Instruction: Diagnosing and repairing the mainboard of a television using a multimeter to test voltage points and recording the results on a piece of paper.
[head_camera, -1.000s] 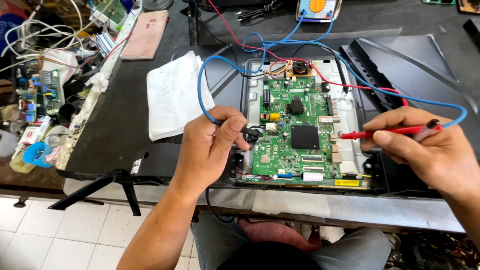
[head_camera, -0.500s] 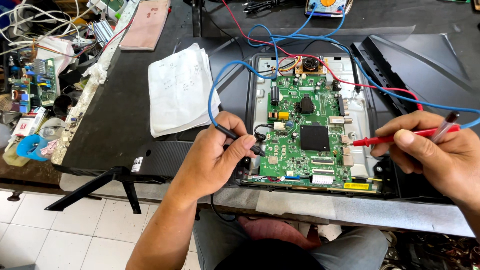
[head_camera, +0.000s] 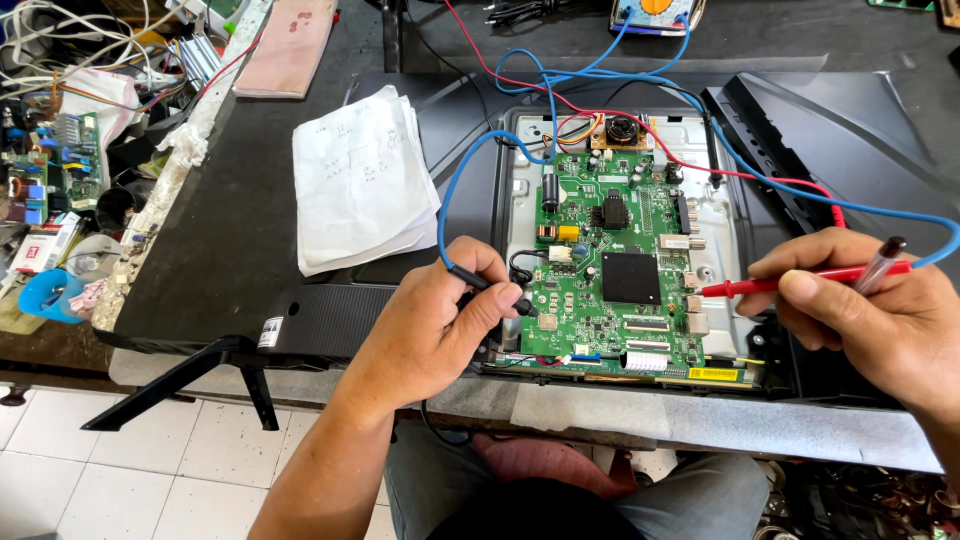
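A green circuit board (head_camera: 615, 270) lies in the open back of a flat television (head_camera: 240, 230) laid face down on the bench. My left hand (head_camera: 435, 325) grips a black test probe (head_camera: 495, 288) on a blue lead (head_camera: 445, 215), its tip at the board's left edge. My right hand (head_camera: 870, 305) holds a red test probe (head_camera: 770, 283) together with a pen (head_camera: 880, 262); the red tip touches the board's right edge near silver connectors. Red and blue leads run back to a meter (head_camera: 655, 12) at the top.
A stack of white paper sheets (head_camera: 360, 180) rests on the television's back, left of the board. A loose black cover panel (head_camera: 830, 140) lies at the right. Cluttered wires and small circuit boards (head_camera: 60, 150) fill the bench's left end. The television's black stand leg (head_camera: 190, 385) hangs over the tiled floor.
The view has drifted so the board sits lower right in frame. Both hands stay at the board; the red probe tip has shifted slightly along the right edge.
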